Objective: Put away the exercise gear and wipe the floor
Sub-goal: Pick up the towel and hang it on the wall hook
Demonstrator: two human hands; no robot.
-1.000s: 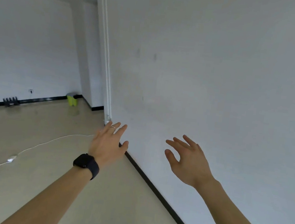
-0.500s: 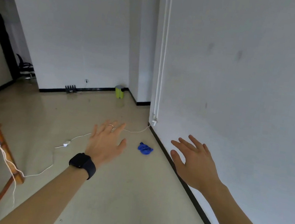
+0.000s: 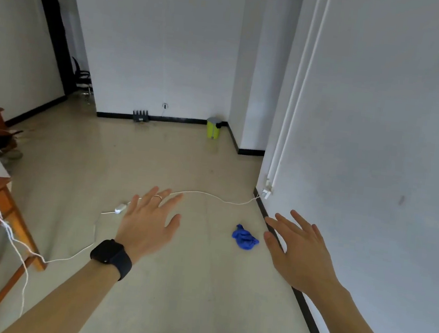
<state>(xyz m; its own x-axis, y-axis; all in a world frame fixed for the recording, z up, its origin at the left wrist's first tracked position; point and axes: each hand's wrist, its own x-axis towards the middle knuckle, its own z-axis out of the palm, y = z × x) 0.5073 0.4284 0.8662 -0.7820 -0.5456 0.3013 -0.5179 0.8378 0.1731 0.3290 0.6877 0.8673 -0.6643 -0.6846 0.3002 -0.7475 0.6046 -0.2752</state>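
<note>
Our left hand (image 3: pixel 150 221) and our right hand (image 3: pixel 298 255) are held out in front of us, palms down, fingers straight and spread, holding nothing and touching nothing. The left wrist carries a dark watch (image 3: pixel 111 258), and a thin ring (image 3: pixel 157 198) sits on one finger. Between the two hands, right of centre in the frame, a crumpled blue cloth (image 3: pixel 244 239) lies on the floor (image 3: pixel 182 300), near the black skirting (image 3: pixel 309 307) on the right. No exercise gear shows anywhere in view. We judge the wiping step to be the one at hand. The next move calls for stooping and bringing a hand down onto the cloth, while minding the white cable (image 3: pixel 209 194) that trails across the floor beyond it. We can read no brand, label or writing, and the watch face is blank.
</note>
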